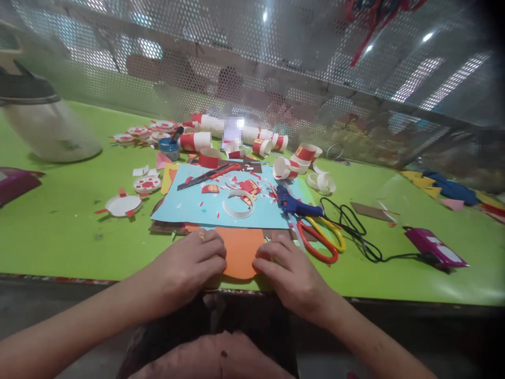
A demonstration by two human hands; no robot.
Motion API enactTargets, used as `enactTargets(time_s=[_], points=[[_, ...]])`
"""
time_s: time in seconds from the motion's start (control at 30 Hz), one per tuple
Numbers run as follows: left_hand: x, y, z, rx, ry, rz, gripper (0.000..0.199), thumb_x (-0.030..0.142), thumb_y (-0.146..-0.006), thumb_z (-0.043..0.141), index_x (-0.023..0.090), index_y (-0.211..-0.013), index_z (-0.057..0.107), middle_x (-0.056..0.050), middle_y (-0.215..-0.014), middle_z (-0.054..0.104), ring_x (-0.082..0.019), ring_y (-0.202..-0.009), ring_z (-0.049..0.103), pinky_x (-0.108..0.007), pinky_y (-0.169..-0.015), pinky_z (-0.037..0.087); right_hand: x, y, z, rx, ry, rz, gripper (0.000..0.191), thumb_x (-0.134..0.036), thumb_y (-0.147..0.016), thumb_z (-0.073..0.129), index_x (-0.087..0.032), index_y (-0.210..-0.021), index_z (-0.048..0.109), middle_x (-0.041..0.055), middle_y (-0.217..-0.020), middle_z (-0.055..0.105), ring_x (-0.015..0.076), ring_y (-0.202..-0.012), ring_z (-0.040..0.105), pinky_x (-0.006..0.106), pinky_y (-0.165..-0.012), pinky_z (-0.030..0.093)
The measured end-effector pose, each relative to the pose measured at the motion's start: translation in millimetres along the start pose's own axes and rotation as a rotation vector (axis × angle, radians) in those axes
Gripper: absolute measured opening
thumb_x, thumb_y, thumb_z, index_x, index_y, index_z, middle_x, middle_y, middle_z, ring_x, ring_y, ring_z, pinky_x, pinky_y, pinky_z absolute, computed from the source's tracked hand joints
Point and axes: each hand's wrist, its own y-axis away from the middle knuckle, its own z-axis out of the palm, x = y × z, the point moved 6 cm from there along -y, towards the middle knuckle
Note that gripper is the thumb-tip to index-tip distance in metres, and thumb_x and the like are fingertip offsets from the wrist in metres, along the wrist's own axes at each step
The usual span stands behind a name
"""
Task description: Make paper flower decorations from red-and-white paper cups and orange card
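Observation:
An orange sheet of paper point(243, 253) lies at the front edge of the table, its near side curving downward. My left hand point(189, 266) grips its left side with fingers bent, and a ring shows on one finger. At the right side, my right hand point(290, 273) pinches the sheet between thumb and fingers. Just beyond the hands is a light blue sheet point(189, 202) strewn with red and white paper scraps. On it rest a white paper ring point(239, 204) and a black and red cutter point(209, 176).
Right of the blue sheet lie a blue glue gun point(298, 204) and scissors with red and yellow handles point(319, 242). A cord runs toward a purple device point(436, 247). Several cut paper cups point(195, 141) stand behind. White paper discs point(123, 205) sit left, near a large bottle point(47, 121).

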Motion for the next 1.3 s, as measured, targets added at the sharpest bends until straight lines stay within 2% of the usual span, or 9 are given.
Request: enactTargets(time_s=[0.27,0.4,0.6,0.77,0.9,1.03,1.13,1.2,1.3], points=[[10,13,8.9,-0.065,-0.080,-0.036,0.020,0.004,-0.087,0.042,0.012,-0.092,0.060,-0.010,-0.088,0.058,-0.022,-0.083,0.050,-0.036,-0.067,0.040,4,16,-5,-0.012,-0.096,0.146,0.018,-0.003,-0.087,0.048,-0.012,-0.097,0.060,0.0114,-0.092,0.057,0.0210,-0.085,0.046,0.036,-0.072,0.041],[11,11,8.0,-0.028,-0.079,-0.023,0.018,0.005,-0.088,0.043,0.011,-0.093,0.059,-0.011,-0.090,0.060,-0.023,-0.085,0.052,-0.037,-0.069,0.043,1,18,-6,-0.034,-0.108,0.158,0.016,-0.004,-0.087,0.049,-0.010,-0.094,0.062,0.0105,-0.084,0.058,0.0197,-0.079,0.045,0.035,-0.067,0.038],[17,9,5.8,0.006,-0.147,0.057,0.019,0.004,-0.089,0.040,0.011,-0.098,0.056,-0.015,-0.115,0.062,-0.025,-0.111,0.052,-0.039,-0.089,0.045,-5,22,-9,0.027,-0.037,0.160,0.016,-0.006,-0.087,0.050,-0.010,-0.078,0.063,0.0076,-0.067,0.055,0.0169,-0.065,0.040,0.033,-0.057,0.030],[13,12,10.1,-0.061,-0.199,0.037,0.023,0.003,-0.087,0.042,0.013,-0.104,0.053,-0.011,-0.123,0.060,-0.025,-0.117,0.049,-0.039,-0.095,0.043,-12,34,-8,-0.020,0.046,0.134,0.013,-0.009,-0.089,0.051,-0.011,-0.093,0.063,0.0026,-0.060,0.051,0.0157,-0.056,0.041,0.032,-0.051,0.027],[10,11,11.5,-0.092,-0.173,0.012,0.024,0.002,-0.085,0.043,0.015,-0.103,0.053,-0.010,-0.124,0.059,-0.023,-0.117,0.048,-0.037,-0.094,0.044,-17,41,-14,-0.040,0.045,0.114,0.019,-0.011,-0.091,0.050,-0.010,-0.109,0.056,0.0047,-0.069,0.064,0.0168,-0.060,0.054,0.031,-0.056,0.037],[8,9,11.9,-0.088,-0.132,-0.014,0.023,0.002,-0.085,0.043,0.016,-0.100,0.052,-0.010,-0.122,0.060,-0.024,-0.115,0.049,-0.038,-0.092,0.045,-11,53,-38,-0.026,0.028,0.192,0.021,-0.010,-0.092,0.045,-0.011,-0.110,0.056,0.0068,-0.079,0.068,0.0177,-0.069,0.061,0.031,-0.064,0.044],[7,8,9.7,-0.056,-0.066,-0.018,0.017,0.005,-0.086,0.043,0.017,-0.096,0.050,-0.011,-0.119,0.061,-0.023,-0.111,0.052,-0.038,-0.089,0.047,-6,64,-64,-0.054,0.146,0.304,0.014,-0.018,-0.089,0.055,-0.015,-0.101,0.059,0.0088,-0.087,0.065,0.0222,-0.082,0.060,0.035,-0.071,0.044],[7,6,8.2,-0.046,-0.029,-0.026,0.013,0.006,-0.087,0.044,0.016,-0.093,0.049,-0.012,-0.116,0.061,-0.022,-0.108,0.054,-0.037,-0.086,0.048,-10,65,-76,-0.054,0.224,0.338,0.020,-0.024,-0.084,0.062,-0.015,-0.102,0.060,0.0124,-0.099,0.061,0.0269,-0.095,0.055,0.040,-0.079,0.043],[6,5,7.1,-0.043,-0.008,-0.040,0.011,0.008,-0.088,0.044,0.017,-0.092,0.048,-0.011,-0.113,0.062,-0.022,-0.106,0.055,-0.036,-0.084,0.048,-25,49,-72,-0.021,0.125,0.321,0.017,-0.014,-0.085,0.058,-0.015,-0.102,0.059,0.0118,-0.102,0.057,0.0247,-0.097,0.051,0.040,-0.082,0.041]])
